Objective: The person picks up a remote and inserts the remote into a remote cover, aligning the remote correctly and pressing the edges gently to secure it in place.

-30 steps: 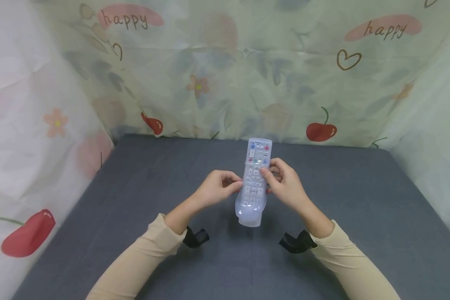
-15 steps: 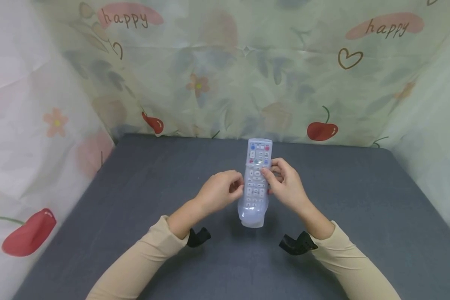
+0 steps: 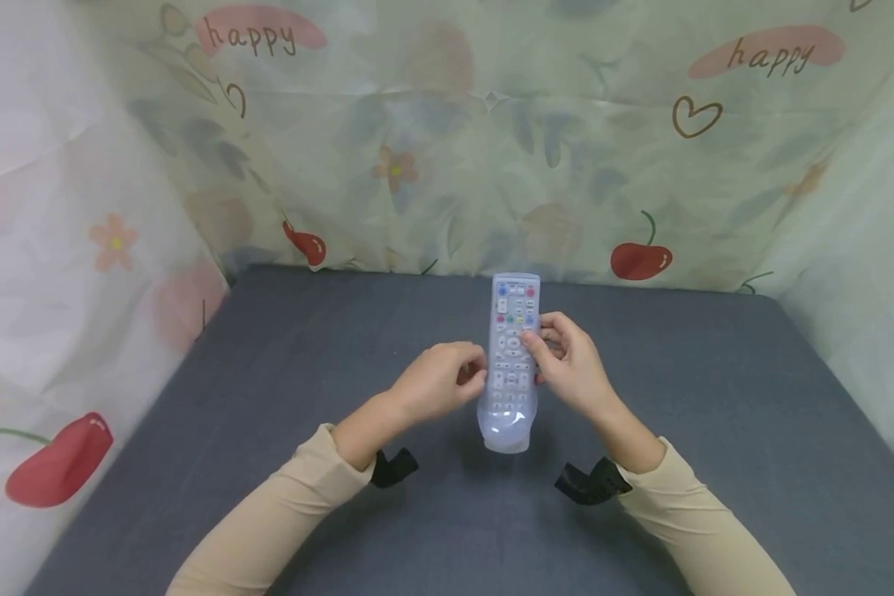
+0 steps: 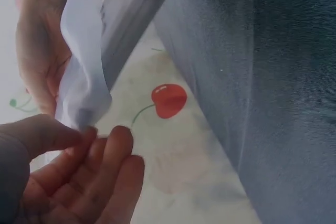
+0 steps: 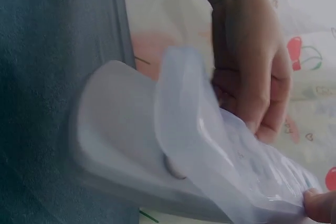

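Remote control (image 3: pixel 511 348) is held above the grey table (image 3: pixel 715 414), roughly at its centre, long axis running away from the person, button face up, top end toward the patterned backdrop (image 3: pixel 447 141). A translucent silicone cover (image 3: pixel 503 426) encloses it and hangs loose past the near end. Right hand (image 3: pixel 566 364) grips the remote's right edge, thumb on the keypad. Left hand (image 3: pixel 435 382) pinches the cover at the left edge, fingers curled. Beige sleeves cover both forearms.
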{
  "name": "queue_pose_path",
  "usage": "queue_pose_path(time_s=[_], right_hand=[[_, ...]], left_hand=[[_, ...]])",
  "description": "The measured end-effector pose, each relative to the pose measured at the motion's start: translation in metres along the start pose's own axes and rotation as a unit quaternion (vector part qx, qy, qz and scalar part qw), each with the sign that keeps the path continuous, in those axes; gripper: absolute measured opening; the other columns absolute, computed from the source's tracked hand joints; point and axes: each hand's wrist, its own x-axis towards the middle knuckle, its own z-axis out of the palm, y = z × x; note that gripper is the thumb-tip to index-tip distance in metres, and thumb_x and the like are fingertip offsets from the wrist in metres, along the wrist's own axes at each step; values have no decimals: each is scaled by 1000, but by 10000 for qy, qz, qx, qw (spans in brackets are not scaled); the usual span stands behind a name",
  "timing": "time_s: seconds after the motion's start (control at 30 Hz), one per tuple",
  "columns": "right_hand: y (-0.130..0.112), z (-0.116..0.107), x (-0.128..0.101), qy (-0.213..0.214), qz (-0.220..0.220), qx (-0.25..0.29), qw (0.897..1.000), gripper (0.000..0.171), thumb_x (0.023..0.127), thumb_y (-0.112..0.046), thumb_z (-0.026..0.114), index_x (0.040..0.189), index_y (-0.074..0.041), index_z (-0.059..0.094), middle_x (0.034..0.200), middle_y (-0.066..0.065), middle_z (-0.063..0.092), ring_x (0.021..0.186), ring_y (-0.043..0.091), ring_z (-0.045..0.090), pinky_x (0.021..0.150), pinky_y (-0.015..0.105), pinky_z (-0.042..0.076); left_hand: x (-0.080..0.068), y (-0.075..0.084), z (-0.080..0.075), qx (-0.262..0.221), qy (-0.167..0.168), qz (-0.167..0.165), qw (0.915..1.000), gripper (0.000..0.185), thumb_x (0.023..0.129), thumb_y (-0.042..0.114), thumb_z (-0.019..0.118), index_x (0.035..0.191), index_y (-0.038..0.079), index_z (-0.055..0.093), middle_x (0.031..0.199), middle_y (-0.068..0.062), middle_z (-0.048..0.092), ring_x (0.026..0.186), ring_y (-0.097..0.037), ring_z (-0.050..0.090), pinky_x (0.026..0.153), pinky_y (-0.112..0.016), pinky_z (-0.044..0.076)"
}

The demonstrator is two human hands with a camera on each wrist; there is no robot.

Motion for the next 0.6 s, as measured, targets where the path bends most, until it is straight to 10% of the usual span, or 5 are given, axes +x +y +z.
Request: queue_pose_path(time_s=[0.17, 0.37, 0.6], right_hand=[[0, -3, 2, -289, -37, 38, 9996, 29, 95, -15, 54, 116, 5, 49, 101, 28, 63, 76, 15, 68, 59, 33, 57], [-3, 4, 1, -664, -102, 70, 9977, 29, 95, -13, 54, 117, 4, 49, 104, 28, 63, 85, 32, 69, 62, 40, 58], [-4, -2, 2, -597, -83, -65, 9982, 32, 98, -17, 47, 121, 4, 52, 110, 25, 61, 84, 24, 67, 69, 30, 57]], left_hand=[[4, -7, -5, -1304, -88, -575, 9898, 21, 94, 18, 53, 110, 5, 60, 105, -10, 66, 90, -19, 65, 74, -28, 53], [14, -2, -4, -3122, 299, -1058, 9436, 48, 95, 23, 55, 136, 3, 43, 126, -18, 58, 108, -30, 63, 81, -37, 56], [14, 0, 1, -3293, 758, -996, 9359, 40, 93, 13, 58, 129, 0, 50, 113, -21, 65, 91, -30, 69, 66, -31, 57]])
